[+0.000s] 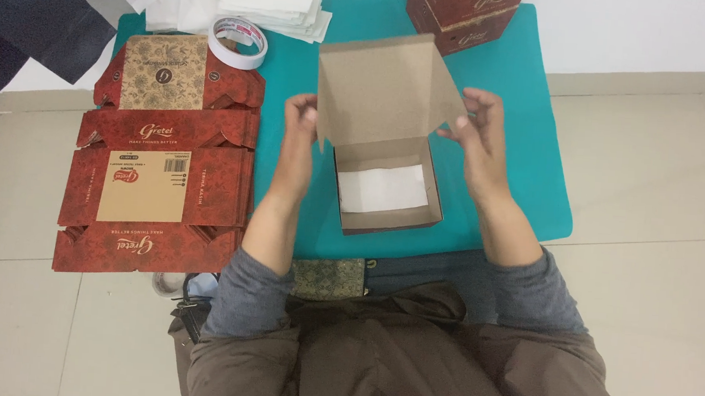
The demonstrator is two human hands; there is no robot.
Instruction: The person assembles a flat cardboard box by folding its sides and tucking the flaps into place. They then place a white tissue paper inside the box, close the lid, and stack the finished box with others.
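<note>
Fingertips of the left hand point(300, 115) pinch the lid's left edge at nine o'clock; those of the right hand point(479, 124) pinch its right edge at three o'clock, so the raised flap stands upright and steady. The brown cardboard box point(388, 143) sits mid-mat, open, a white paper sheet point(382, 188) lying flat on its bottom. The teal mat point(526, 151) cushions the work. At nine o'clock lies a stack of flat red cartons point(158, 178); at eleven o'clock a tape roll point(238, 42); at one o'clock an assembled red box point(462, 9).

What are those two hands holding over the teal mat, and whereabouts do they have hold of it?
The raised lid of an open cardboard box: left hand at its left edge, right hand at its right edge.
</note>
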